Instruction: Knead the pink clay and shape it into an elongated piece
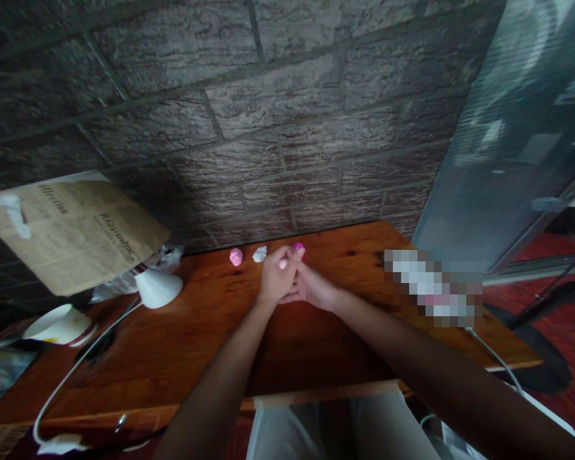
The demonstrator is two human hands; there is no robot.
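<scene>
The left hand [276, 278] is being pressed against the right hand [311, 289] over the wooden table [206, 326]; whether something is being pinched inside cannot be told. A magenta lump [298, 246] is being seen at their far edge. A pink lump [236, 257] and a white lump [259, 254] are being supported by the table, to the left.

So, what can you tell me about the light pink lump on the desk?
The light pink lump is small and roundish, its surface uneven and creased. It looks soft, like modelling clay, though I can't be sure. It rests on the wooden desk near the wall, left of the white lump and apart from it. Only the desk appears to touch it.
</scene>
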